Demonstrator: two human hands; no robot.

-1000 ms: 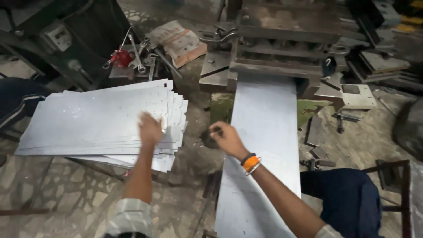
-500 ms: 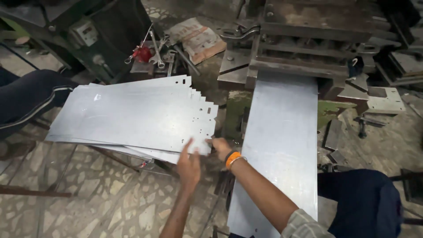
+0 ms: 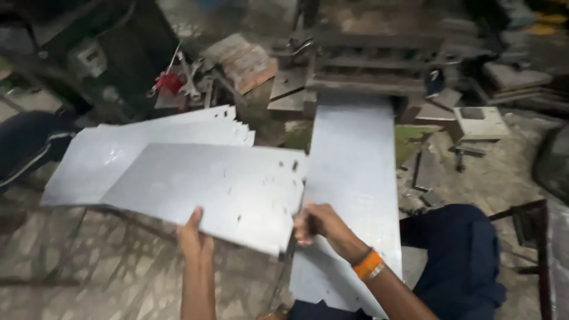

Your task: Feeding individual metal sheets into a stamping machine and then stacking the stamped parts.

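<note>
A flat grey metal sheet [image 3: 219, 189] with small punched holes is lifted off the stack of similar sheets [image 3: 118, 148] and angled toward the right. My left hand [image 3: 194, 237] grips its near edge from below. My right hand [image 3: 317, 224], with an orange band on the wrist, grips the sheet's right corner. That corner overlaps a long metal sheet [image 3: 352, 178] that runs from my lap into the press machine [image 3: 373, 65].
A dark machine body [image 3: 89, 59] stands at the back left, with red-handled tools [image 3: 172, 83] and a brown block [image 3: 243, 62] beside it. Metal scraps and a white box [image 3: 480, 121] lie at the right. Another person's dark trouser leg [image 3: 29, 142] shows at the left.
Both hands have taken the top sheet from the stack and pulled it up and to the right, over the long sheet. My head has moved closer.
</note>
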